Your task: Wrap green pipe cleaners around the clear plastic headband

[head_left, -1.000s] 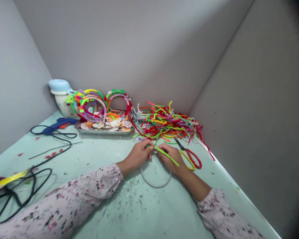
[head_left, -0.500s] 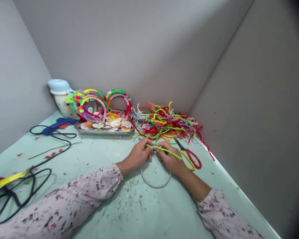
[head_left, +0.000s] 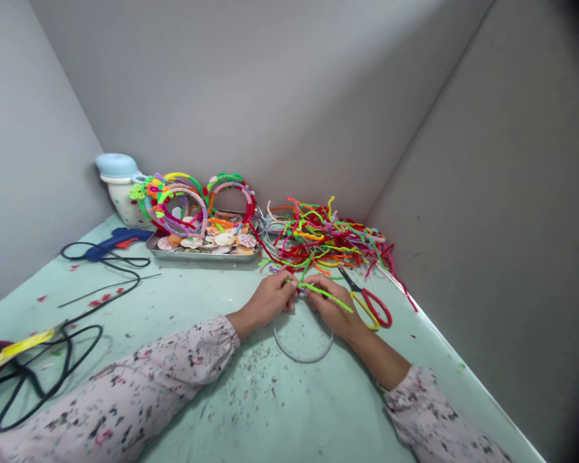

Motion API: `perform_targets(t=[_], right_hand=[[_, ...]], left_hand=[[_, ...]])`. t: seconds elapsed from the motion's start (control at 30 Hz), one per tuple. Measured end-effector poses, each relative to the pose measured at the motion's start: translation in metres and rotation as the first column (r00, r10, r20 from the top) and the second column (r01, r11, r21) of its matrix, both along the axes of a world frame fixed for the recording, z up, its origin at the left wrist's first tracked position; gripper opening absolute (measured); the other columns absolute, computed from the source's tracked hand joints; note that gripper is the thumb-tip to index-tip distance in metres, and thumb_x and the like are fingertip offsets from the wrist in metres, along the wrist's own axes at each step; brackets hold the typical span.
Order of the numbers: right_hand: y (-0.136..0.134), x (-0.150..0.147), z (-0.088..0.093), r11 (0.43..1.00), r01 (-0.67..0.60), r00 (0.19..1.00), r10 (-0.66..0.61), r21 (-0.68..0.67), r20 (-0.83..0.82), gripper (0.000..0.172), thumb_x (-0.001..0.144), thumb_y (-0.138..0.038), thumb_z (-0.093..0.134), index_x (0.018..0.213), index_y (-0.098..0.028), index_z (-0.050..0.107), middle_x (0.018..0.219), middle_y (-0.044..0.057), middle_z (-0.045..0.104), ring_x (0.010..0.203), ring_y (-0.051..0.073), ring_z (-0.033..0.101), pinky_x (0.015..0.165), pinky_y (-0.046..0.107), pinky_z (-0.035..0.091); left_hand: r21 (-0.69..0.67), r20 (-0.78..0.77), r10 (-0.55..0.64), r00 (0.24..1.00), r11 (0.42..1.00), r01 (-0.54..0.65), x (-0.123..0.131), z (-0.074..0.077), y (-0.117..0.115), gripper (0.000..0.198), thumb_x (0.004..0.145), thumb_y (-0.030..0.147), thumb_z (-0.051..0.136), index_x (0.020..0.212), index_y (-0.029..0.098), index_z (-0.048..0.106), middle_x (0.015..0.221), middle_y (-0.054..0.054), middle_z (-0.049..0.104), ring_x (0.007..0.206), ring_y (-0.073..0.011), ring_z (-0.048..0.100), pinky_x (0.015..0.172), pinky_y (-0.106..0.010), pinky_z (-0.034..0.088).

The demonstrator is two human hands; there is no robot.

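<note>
My left hand and my right hand meet above the table, their fingers pinching a lime-green pipe cleaner. Its free end sticks out to the lower right over my right hand. Below them lies a clear plastic hairband, its upper part hidden behind my fingers. I cannot tell whether the pipe cleaner touches the band. Red-and-yellow-handled scissors lie just right of my right hand, apart from it.
A tangled heap of multicoloured pipe cleaners lies in the far corner. Left of it are a metal tray of seashells, pipe-cleaner-wrapped hairbands, a blue-lidded jar, a blue glue gun and black cables. Grey walls enclose the table.
The free end of the green pipe cleaner has swung up and to the right, from pointing steeply down to a flatter angle. My hands have shifted only slightly.
</note>
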State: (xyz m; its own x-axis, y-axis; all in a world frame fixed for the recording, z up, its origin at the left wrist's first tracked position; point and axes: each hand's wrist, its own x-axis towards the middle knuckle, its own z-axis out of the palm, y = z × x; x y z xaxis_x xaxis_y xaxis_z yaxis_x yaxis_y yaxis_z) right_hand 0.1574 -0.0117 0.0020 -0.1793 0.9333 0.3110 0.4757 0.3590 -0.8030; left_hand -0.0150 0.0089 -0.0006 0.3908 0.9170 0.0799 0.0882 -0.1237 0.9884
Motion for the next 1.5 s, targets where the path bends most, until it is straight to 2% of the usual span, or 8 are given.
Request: perform_targets(t=[0.33,0.63,0.87,1.03,1.2,1.37,1.5], right_hand=[[0.002,0.004,-0.006,0.996,-0.089,0.995,0.089,-0.010,-0.034,0.024,0.085,-0.036,0.052,0.099,-0.019,0.060,0.062,-0.003,0.052,0.054,0.012,0.050,0.054,0.023,0.040],[0.003,0.002,-0.004,0.999,-0.042,0.999,0.042,-0.007,-0.002,0.019,0.086,-0.028,0.050,0.095,-0.020,0.064,0.076,0.001,0.064,0.062,0.013,0.055,0.058,0.023,0.043],[0.002,0.000,0.001,0.989,-0.023,0.995,0.010,0.145,0.096,0.021,0.083,-0.019,0.050,0.094,-0.019,0.068,0.089,0.003,0.069,0.079,0.016,0.062,0.072,0.027,0.047],[0.000,-0.002,0.004,0.969,-0.040,0.985,-0.002,0.242,0.173,0.020,0.084,-0.017,0.051,0.092,-0.020,0.069,0.086,0.003,0.069,0.078,0.016,0.062,0.074,0.027,0.047],[-0.001,0.000,0.004,0.955,-0.093,0.963,0.015,0.282,0.268,0.022,0.084,-0.016,0.049,0.096,-0.019,0.068,0.089,0.005,0.068,0.081,0.017,0.062,0.075,0.027,0.046],[-0.002,-0.001,0.004,0.964,-0.089,0.969,0.026,0.250,0.245,0.021,0.083,-0.015,0.049,0.095,-0.020,0.066,0.086,0.004,0.066,0.078,0.016,0.059,0.073,0.027,0.044],[-0.001,-0.001,0.003,0.997,-0.042,0.998,0.040,0.057,0.039,0.014,0.085,-0.023,0.050,0.091,-0.019,0.062,0.074,0.000,0.061,0.063,0.013,0.054,0.060,0.024,0.042]], left_hand=[[-0.003,-0.033,0.010,0.999,1.000,-0.010,0.000,-0.001,0.000,0.027,0.087,0.039,0.044,0.075,0.016,0.052,0.049,0.002,0.054,0.044,-0.0091,0.052,0.046,-0.019,0.036],[-0.015,-0.027,0.010,1.000,1.000,-0.010,0.000,-0.004,0.002,0.027,0.086,0.040,0.045,0.075,0.016,0.052,0.049,0.002,0.055,0.043,-0.0087,0.051,0.046,-0.018,0.037],[-0.017,-0.020,0.012,1.000,1.000,-0.012,0.000,-0.005,0.002,0.028,0.086,0.040,0.045,0.076,0.016,0.052,0.049,0.002,0.055,0.043,-0.0088,0.051,0.045,-0.018,0.037],[-0.022,-0.034,0.015,0.999,1.000,-0.016,0.000,-0.004,0.003,0.027,0.086,0.040,0.044,0.075,0.016,0.051,0.047,0.002,0.053,0.042,-0.0091,0.049,0.043,-0.019,0.035],[-0.020,-0.044,0.016,0.999,1.000,-0.017,-0.001,-0.004,0.002,0.027,0.086,0.040,0.044,0.076,0.016,0.051,0.050,0.002,0.054,0.042,-0.0090,0.050,0.043,-0.018,0.035],[-0.030,-0.041,0.006,0.999,1.000,-0.007,-0.001,-0.001,0.001,0.027,0.086,0.040,0.044,0.075,0.016,0.050,0.048,0.003,0.052,0.042,-0.0089,0.049,0.044,-0.018,0.035],[-0.014,-0.029,-0.013,0.999,1.000,0.012,-0.001,0.000,0.001,0.026,0.086,0.039,0.045,0.076,0.016,0.050,0.048,0.003,0.051,0.042,-0.0081,0.047,0.044,-0.018,0.034]])
